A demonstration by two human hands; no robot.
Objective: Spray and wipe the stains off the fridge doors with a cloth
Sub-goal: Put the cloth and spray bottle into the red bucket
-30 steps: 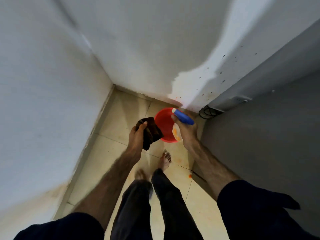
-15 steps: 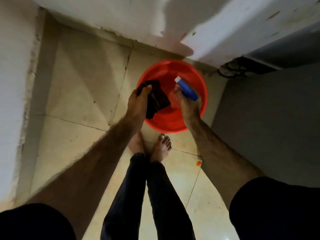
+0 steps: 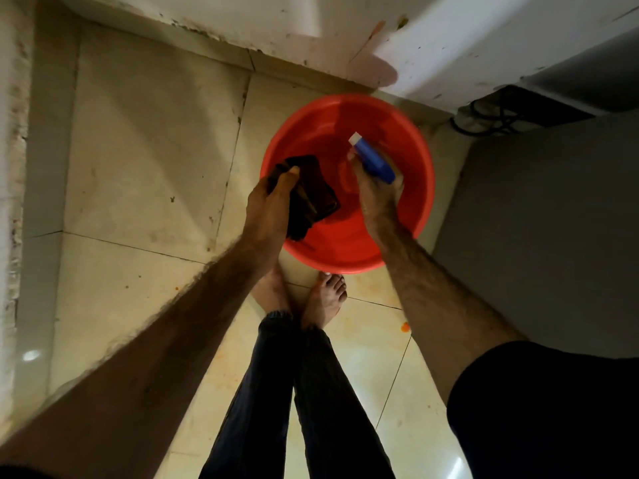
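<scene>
Over the red bucket (image 3: 420, 216), the cloth (image 3: 313, 195) was clutched in the left hand (image 3: 273, 205) and the spray bottle (image 3: 373, 159), nozzle pointing far-left, was gripped in the right hand (image 3: 378, 195), with the fridge (image 3: 539, 209) just right.

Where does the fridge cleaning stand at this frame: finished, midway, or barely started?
Finished or started: cannot tell. Both tools are in hand over the red basin: left hand holds the dark cloth, right hand the spray bottle. No wiping is under way.

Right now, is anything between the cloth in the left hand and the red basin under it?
Nothing visible is. The left hand holds the dark cloth over the open red basin; the right hand with the spray bottle is beside it.
</scene>
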